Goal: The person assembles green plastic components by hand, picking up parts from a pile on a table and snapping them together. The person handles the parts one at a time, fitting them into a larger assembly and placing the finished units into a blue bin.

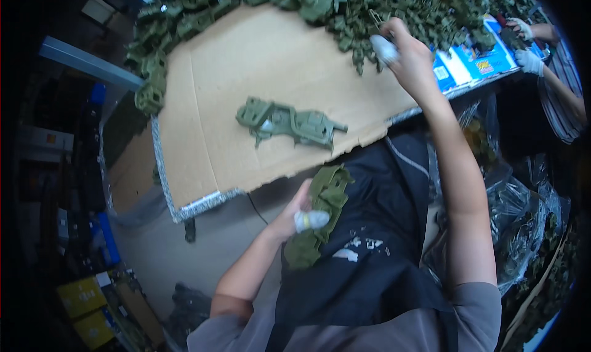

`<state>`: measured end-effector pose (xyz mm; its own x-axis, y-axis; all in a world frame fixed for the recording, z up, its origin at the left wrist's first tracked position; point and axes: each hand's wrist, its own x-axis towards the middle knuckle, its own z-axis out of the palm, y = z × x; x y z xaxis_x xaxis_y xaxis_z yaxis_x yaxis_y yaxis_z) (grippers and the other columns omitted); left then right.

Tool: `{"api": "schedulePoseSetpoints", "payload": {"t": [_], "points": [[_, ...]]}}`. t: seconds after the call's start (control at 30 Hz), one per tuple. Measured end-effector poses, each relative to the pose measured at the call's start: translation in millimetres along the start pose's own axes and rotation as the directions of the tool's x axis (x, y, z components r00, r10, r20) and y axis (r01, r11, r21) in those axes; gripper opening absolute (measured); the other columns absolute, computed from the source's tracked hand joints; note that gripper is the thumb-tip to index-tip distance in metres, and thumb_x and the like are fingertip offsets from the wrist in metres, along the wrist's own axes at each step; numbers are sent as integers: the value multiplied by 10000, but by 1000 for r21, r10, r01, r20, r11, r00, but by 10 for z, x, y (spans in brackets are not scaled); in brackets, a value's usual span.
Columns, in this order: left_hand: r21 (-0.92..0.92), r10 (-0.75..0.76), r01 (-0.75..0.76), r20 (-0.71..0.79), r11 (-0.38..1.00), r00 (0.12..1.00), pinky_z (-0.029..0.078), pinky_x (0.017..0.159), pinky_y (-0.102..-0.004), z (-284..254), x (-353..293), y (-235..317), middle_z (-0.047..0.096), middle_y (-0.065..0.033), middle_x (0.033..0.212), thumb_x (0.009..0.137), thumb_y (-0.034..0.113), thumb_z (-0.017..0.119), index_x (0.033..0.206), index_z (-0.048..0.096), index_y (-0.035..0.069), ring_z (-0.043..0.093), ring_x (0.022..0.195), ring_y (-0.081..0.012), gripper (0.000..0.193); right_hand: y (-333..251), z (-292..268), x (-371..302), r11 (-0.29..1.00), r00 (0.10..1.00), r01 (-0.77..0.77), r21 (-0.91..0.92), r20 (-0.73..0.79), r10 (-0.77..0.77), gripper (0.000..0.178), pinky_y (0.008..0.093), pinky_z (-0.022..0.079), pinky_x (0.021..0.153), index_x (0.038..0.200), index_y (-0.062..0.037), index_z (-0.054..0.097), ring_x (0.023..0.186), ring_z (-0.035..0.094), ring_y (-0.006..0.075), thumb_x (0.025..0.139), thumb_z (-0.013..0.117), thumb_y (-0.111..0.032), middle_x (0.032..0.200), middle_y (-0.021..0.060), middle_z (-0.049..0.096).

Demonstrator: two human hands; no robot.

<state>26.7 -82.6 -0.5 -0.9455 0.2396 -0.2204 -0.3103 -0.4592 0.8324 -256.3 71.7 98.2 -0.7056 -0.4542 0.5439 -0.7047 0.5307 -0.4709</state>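
Note:
My left hand (301, 215), a white cover on its thumb, is closed around a long olive-green moulded plastic part (329, 195) in front of my dark apron. Over the edge of the heap my right hand (403, 49) reaches out, also with white on a finger. Its fingers are pinched together at a thin, light-edged piece (375, 18), too small to make out. Between the two hands, a second green plastic part (292, 123) with open frames and arms lies alone on the cardboard-covered table (221, 63).
A heap of small green plastic pieces (369, 20) covers the table's far side, and larger green parts (154, 75) line its left edge. At right, a co-worker's gloved hands (528, 61) are beside a blue printed box (486, 60). Clear plastic bags (517, 198) hang below.

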Motion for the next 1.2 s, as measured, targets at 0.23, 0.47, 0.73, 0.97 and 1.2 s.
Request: {"api": "schedulePoseSetpoints", "payload": {"t": [0.23, 0.47, 0.73, 0.97, 1.2], "points": [[-98, -283, 283, 9, 954, 959, 406, 935, -275, 44, 170, -268, 494, -79, 1251, 799, 276, 669, 1343, 352, 14, 498, 1107, -138, 683, -465, -334, -1967, 922, 791, -229, 312, 612, -11, 276, 363, 508, 728, 978, -47, 625, 793, 632, 309, 704, 647, -21, 837, 153, 646], [20, -295, 295, 36, 955, 955, 407, 898, -277, 72, 260, -271, 513, -57, 1200, 806, 221, 672, 1317, 386, 17, 498, 1064, -125, 620, -469, -165, -2111, 954, 648, -241, 178, 761, 21, 332, 395, 493, 709, 964, -15, 599, 795, 616, 341, 641, 568, 54, 826, 185, 636], [-10, -265, 266, 33, 964, 964, 456, 807, -249, 80, 232, -313, 550, -43, 1140, 795, 134, 680, 1279, 428, 18, 542, 978, -100, 558, -441, -59, -2135, 892, 675, -352, 282, 737, 34, 335, 396, 490, 740, 960, -4, 596, 838, 615, 357, 641, 535, 79, 865, 197, 640], [167, -114, 106, 42, 980, 993, 485, 817, -285, 157, 163, -227, 565, -65, 1123, 762, 16, 702, 1255, 436, 8, 562, 980, -111, 560, -389, -68, -2164, 875, 745, -289, 388, 665, -49, 358, 386, 495, 712, 951, 5, 618, 817, 615, 367, 623, 518, 106, 855, 198, 633], [59, -198, 195, 38, 979, 980, 457, 831, -271, 26, 313, -248, 549, -52, 1127, 812, 130, 672, 1282, 415, 36, 543, 980, -102, 544, -321, -66, -1805, 943, 645, -176, 281, 757, -105, 364, 382, 510, 717, 959, -28, 633, 796, 631, 333, 616, 571, 78, 852, 184, 644]]}}
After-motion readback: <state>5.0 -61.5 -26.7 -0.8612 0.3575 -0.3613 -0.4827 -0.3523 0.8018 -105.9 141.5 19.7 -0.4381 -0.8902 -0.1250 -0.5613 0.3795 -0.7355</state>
